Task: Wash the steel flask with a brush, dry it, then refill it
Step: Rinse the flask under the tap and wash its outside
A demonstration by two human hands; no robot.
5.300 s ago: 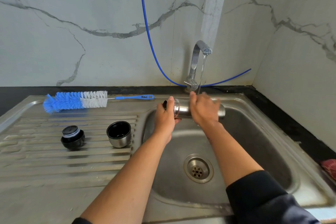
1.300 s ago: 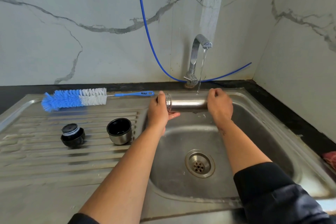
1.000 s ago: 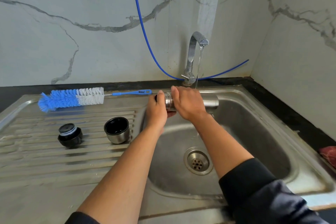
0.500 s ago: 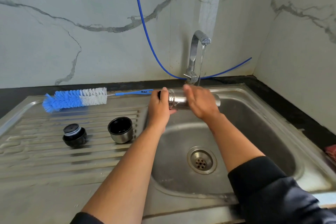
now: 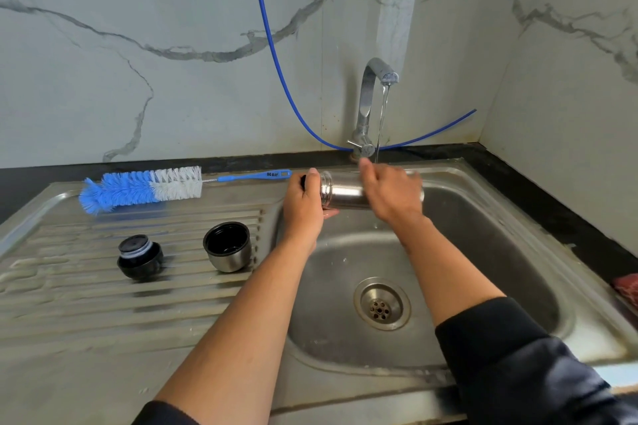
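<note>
Left hand [image 5: 305, 205]: grips the steel flask [image 5: 345, 195] at its mouth end, held sideways over the sink [image 5: 483, 228].
Right hand [image 5: 392, 197]: wraps the flask's middle under the tap [image 5: 374, 79] stream.
Room: open basin below.
Left side: brush [image 5: 145, 187], cup lid [image 5: 228, 247], stopper [image 5: 139, 256] on the drainboard.

Home kitchen, steel sink [image 5: 518, 228], tap [image 5: 371, 93], marble-look wall [image 5: 172, 45]
</note>
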